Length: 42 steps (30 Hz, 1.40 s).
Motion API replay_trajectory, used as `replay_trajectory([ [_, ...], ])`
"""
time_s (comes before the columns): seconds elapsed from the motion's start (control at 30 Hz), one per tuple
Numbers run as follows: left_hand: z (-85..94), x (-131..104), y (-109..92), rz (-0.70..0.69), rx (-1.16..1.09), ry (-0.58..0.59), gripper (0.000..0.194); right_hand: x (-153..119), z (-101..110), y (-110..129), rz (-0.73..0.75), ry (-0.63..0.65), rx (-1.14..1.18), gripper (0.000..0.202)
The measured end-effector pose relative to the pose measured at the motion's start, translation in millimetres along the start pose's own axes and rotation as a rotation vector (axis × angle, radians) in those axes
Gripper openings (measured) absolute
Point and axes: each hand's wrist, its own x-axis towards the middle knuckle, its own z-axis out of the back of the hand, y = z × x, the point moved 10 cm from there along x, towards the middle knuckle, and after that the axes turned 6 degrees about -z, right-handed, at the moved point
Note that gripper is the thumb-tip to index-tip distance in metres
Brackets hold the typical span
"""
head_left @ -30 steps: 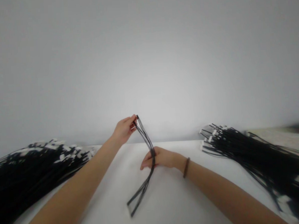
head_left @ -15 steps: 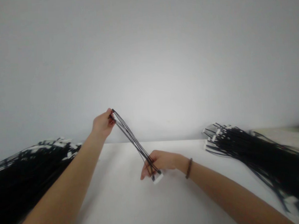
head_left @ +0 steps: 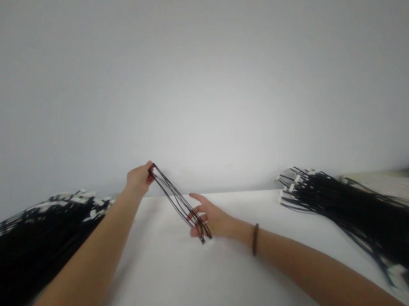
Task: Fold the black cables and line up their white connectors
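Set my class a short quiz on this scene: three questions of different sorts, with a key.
1. Which hand pinches the upper end of the held black wires? A) right hand; B) left hand; C) neither.
2. True or false: a dark bracelet circles the right wrist.
3. Fill in: the small end pieces on the left pile are ____ in colour.
Key: 1 B; 2 true; 3 white.

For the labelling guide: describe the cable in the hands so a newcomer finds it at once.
On the white table, find the gap between the left pile and right pile of black cables. There, the black cable slants from the left hand down across the right hand. Unlike its piled neighbours, it is singled out and held up.
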Motion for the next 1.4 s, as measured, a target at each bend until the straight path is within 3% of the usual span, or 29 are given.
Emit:
replay_trajectory([
  [0.07, 7.8, -0.2, 9.1, -0.021, 0.06, -0.023, 0.011, -0.7, 8.5, 7.3, 0.082, -0.073, 0.073, 0.098],
  [0.17, 12.1, -2.1, 23.9, 0.005, 0.065, -0.028, 0.012, -1.7, 30.8, 16.9, 0.193, -0.214, 0.163, 0.077],
  [0.27, 12.5, -3.9, 29.8, 0.039, 0.061, -0.043, 0.012, -3.7, 63.5, 12.1, 0.193, -0.432, 0.211, 0.049],
  [0.33, 9.8, -6.1, 26.2, 0.027, 0.072, -0.049, 0.011, -6.2, 82.7, 4.6, 0.174, -0.557, 0.235, 0.041],
  [0.5, -19.5, -19.6, 16.1, -0.036, 0.154, 0.093, 0.002, -17.8, 122.4, -16.3, 0.178, -0.865, 0.259, 0.024],
  [0.6, -43.1, -32.5, 14.1, -0.104, 0.244, 0.218, 0.017, -21.3, 134.5, -20.5, 0.209, -0.96, 0.21, 0.019],
  [0.73, -79.3, -57.3, 14.3, -0.216, 0.469, 0.464, 0.031, -13.3, 134.5, -25.4, 0.135, -0.877, 0.248, 0.016],
  [0.87, -104.1, -83.7, 26.8, -0.098, 0.468, 0.686, 0.034, -4.1, 122.7, -18.7, 0.124, -0.653, 0.39, 0.015],
  [0.93, -107.1, -88.9, 29.9, -0.021, 0.396, 0.69, 0.037, -1.4, 115.4, -10.5, 0.161, -0.519, 0.477, 0.016],
  [1.07, -102.3, -83.3, 27.4, 0.008, 0.294, 0.602, 0.035, -1.3, 106.1, 3.0, 0.223, -0.342, 0.619, 0.02],
  [1.23, -95.0, -77.2, 33.6, 0.13, 0.103, 0.555, 0.02, -1.9, 112.9, -2.3, 0.203, -0.431, 0.631, 0.022],
  [1.4, -108.6, -100.7, 48.1, 0.187, 0.219, 0.637, 0.022, -2.2, 122.6, -11.4, 0.138, -0.572, 0.413, 0.027],
])
